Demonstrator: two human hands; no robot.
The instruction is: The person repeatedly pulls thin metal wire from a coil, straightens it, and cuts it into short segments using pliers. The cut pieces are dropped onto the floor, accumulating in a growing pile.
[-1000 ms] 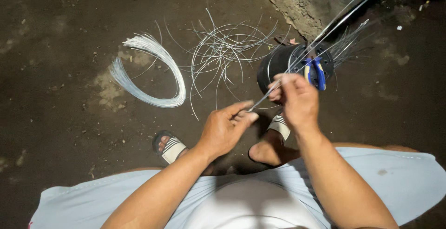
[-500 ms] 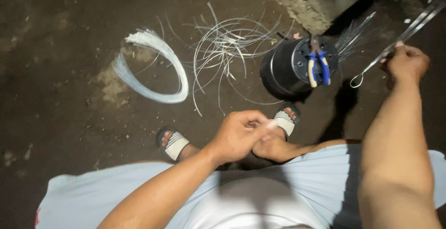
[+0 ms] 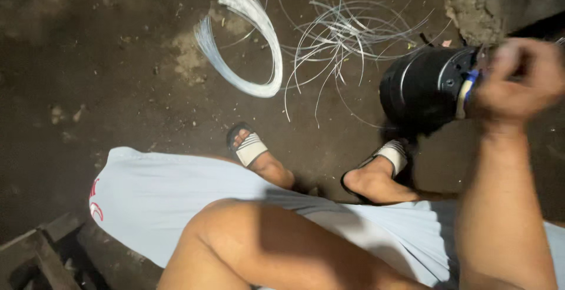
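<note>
My right hand (image 3: pixel 518 75) is blurred at the upper right, fingers curled, against the top of a black drum-shaped container (image 3: pixel 421 90) lying on the ground. Blue-handled pliers (image 3: pixel 467 90) rest at the drum's rim, right beside my fingers; whether I grip them is unclear. Only my left forearm (image 3: pixel 265 249) shows at the bottom, over my pale shorts; the left hand itself is out of frame.
A curved bundle of white wire (image 3: pixel 247 42) lies on the dirt floor at top centre, with several loose thin wires (image 3: pixel 347 37) scattered to its right. My sandalled feet (image 3: pixel 250 147) (image 3: pixel 391 154) are below them. A wooden piece (image 3: pixel 35 254) sits at the lower left.
My right hand has swung from the far right back to the drum and pliers. My left hand has dropped out of view. The camera has moved closer and tilted.
</note>
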